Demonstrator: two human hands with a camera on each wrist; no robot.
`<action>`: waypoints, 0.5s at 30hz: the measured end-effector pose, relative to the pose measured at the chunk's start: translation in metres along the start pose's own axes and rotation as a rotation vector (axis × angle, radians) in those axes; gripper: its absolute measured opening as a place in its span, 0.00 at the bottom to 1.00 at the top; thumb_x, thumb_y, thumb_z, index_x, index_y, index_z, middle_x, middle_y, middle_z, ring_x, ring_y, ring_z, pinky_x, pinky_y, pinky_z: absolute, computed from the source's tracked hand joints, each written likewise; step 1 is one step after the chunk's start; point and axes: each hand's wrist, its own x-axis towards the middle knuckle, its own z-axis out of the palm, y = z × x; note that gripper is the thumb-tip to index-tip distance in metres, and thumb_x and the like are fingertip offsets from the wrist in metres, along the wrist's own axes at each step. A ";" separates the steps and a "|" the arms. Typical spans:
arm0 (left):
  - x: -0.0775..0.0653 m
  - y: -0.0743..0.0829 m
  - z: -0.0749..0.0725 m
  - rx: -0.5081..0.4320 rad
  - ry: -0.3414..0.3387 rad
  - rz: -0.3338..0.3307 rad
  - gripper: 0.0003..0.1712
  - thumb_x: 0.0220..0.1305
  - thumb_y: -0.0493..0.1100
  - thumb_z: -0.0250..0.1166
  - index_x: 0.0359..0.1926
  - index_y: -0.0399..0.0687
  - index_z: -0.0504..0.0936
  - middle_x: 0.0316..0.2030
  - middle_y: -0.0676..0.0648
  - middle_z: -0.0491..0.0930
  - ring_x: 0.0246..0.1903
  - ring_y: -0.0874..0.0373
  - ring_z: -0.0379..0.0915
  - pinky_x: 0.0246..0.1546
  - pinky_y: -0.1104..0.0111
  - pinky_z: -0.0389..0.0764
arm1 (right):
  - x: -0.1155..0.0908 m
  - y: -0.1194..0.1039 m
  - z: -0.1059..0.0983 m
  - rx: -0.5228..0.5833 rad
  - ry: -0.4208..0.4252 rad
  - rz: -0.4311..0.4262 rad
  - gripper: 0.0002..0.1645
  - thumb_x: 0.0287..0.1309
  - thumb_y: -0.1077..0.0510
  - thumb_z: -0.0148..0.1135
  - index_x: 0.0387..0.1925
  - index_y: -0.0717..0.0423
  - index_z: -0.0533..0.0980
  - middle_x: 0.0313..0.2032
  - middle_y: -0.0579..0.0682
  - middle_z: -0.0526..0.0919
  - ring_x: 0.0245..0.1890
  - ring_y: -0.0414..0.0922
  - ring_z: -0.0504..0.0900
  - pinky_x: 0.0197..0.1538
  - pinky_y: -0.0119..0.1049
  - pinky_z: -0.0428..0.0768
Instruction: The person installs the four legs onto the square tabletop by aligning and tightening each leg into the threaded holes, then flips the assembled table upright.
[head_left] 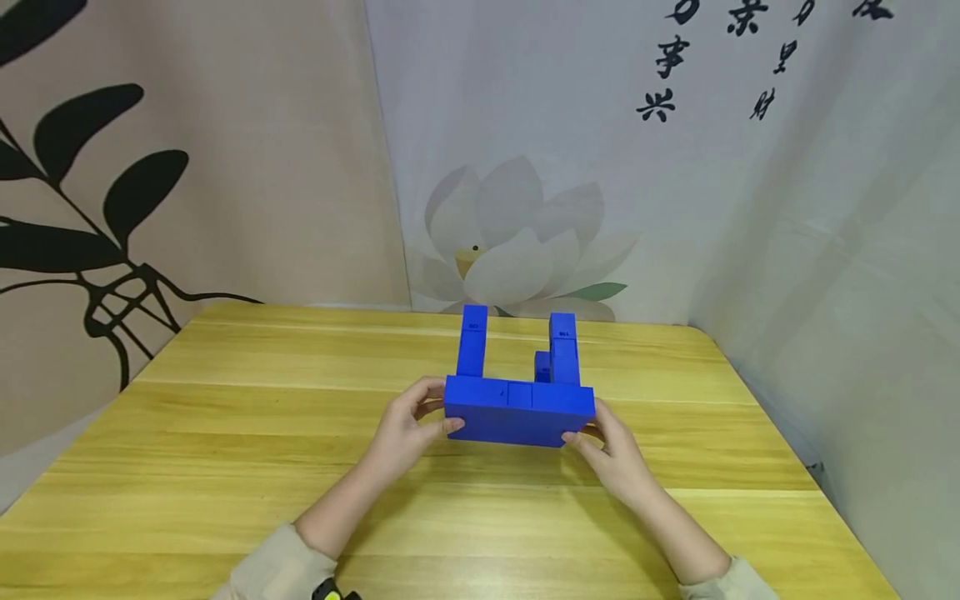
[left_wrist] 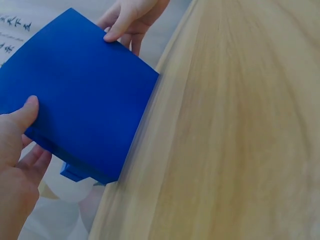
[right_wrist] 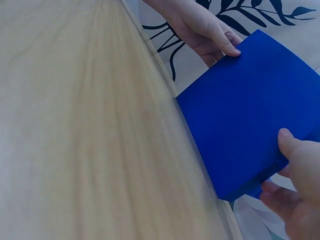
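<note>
A blue block structure (head_left: 517,421) is held between both hands over the middle of the table. Its near face is broad and flat, and two long bars (head_left: 472,342) extend from its far side, with small dark markings near their ends. A shorter blue piece (head_left: 542,365) sits beside the right bar. My left hand (head_left: 408,425) grips the left edge, thumb on the near face and fingers behind. The right hand (head_left: 615,454) grips the right edge in the same way. In the left wrist view the flat blue face (left_wrist: 80,95) shows plain and smooth.
The wooden table (head_left: 225,467) spreads out under the hands. Behind it hangs a pale curtain (head_left: 300,167) printed with dark leaves, a lotus and written characters. A black and yellow item (head_left: 330,590) shows by the left sleeve.
</note>
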 end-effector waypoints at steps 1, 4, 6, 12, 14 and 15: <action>0.000 0.000 0.000 0.006 -0.006 -0.004 0.21 0.54 0.30 0.70 0.50 0.42 0.79 0.46 0.46 0.80 0.49 0.51 0.75 0.55 0.59 0.74 | 0.000 0.000 0.000 -0.002 0.000 0.001 0.27 0.59 0.70 0.62 0.59 0.59 0.69 0.51 0.53 0.78 0.50 0.48 0.78 0.51 0.41 0.79; 0.000 -0.001 -0.001 0.026 -0.024 -0.006 0.23 0.53 0.29 0.70 0.51 0.42 0.78 0.46 0.46 0.80 0.49 0.51 0.75 0.56 0.56 0.73 | 0.000 0.001 0.000 0.001 -0.003 0.009 0.28 0.59 0.69 0.62 0.60 0.59 0.68 0.52 0.52 0.77 0.51 0.48 0.77 0.52 0.42 0.78; 0.001 -0.001 -0.002 0.043 -0.033 0.003 0.24 0.53 0.29 0.70 0.51 0.43 0.78 0.46 0.47 0.80 0.49 0.51 0.75 0.56 0.55 0.72 | -0.001 0.000 0.000 0.010 -0.006 0.021 0.29 0.59 0.69 0.62 0.62 0.58 0.67 0.54 0.52 0.77 0.52 0.49 0.77 0.53 0.43 0.77; 0.000 -0.002 -0.003 0.067 -0.054 0.059 0.25 0.51 0.28 0.71 0.51 0.45 0.78 0.42 0.49 0.80 0.45 0.52 0.75 0.53 0.56 0.75 | -0.002 -0.001 -0.002 0.022 -0.012 0.038 0.31 0.60 0.68 0.61 0.64 0.58 0.65 0.56 0.54 0.75 0.54 0.52 0.75 0.54 0.44 0.76; -0.001 -0.001 -0.003 0.064 -0.062 0.067 0.25 0.51 0.28 0.71 0.50 0.47 0.78 0.41 0.50 0.79 0.44 0.53 0.75 0.51 0.58 0.76 | -0.002 -0.002 -0.003 0.024 -0.011 0.038 0.31 0.60 0.68 0.61 0.64 0.59 0.65 0.56 0.55 0.76 0.55 0.52 0.75 0.55 0.43 0.76; -0.001 0.000 -0.003 0.061 -0.065 0.070 0.26 0.51 0.28 0.71 0.51 0.47 0.78 0.40 0.50 0.79 0.44 0.53 0.75 0.51 0.59 0.77 | -0.002 -0.002 -0.003 0.029 -0.008 0.039 0.31 0.60 0.68 0.61 0.64 0.59 0.65 0.56 0.55 0.76 0.55 0.51 0.75 0.55 0.42 0.76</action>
